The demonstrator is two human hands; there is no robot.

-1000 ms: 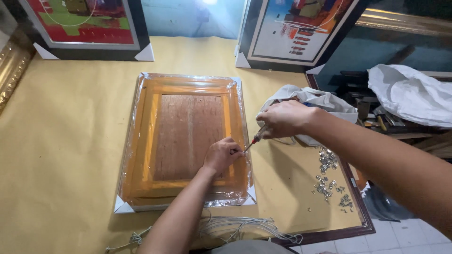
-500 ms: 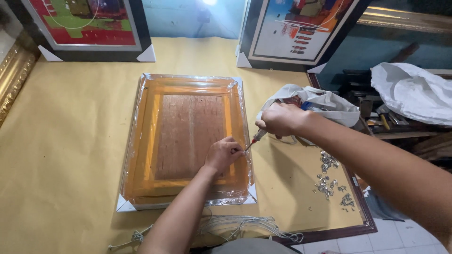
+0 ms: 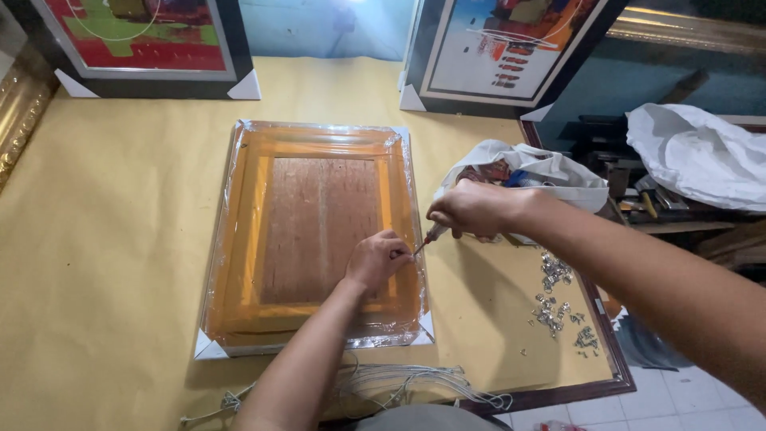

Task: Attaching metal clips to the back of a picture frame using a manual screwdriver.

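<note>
— How many frames do you count on the table (image 3: 104, 239)?

— One lying flat, back side up: an orange picture frame (image 3: 315, 235) wrapped in clear plastic, with white corner guards. Two more framed pictures lean at the far edge, one with red and green (image 3: 144, 40), one mostly blue (image 3: 495, 52). A gold frame (image 3: 20, 112) shows at the far left, only in part.

— And the hands?

— Two, both the person's own. The left hand (image 3: 375, 259) rests on the right rail of the wrapped frame, fingers curled and pinched together at the frame's edge; whatever it pinches is too small to make out. The right hand (image 3: 471, 209) is closed around one small screwdriver (image 3: 427, 239), its tip pointing down-left at the spot just beside the left fingertips.

— So the frame lies where, against the hands?

— Under the left hand, and left of the right hand, which hovers just off the frame's right edge.

— Anything else nearby?

— One white plastic bag (image 3: 535, 172) behind the right hand, a scatter of small silver metal bits (image 3: 554, 299) to the right, too many to count, and a bundle of white cord (image 3: 399, 383) at the near edge.
</note>
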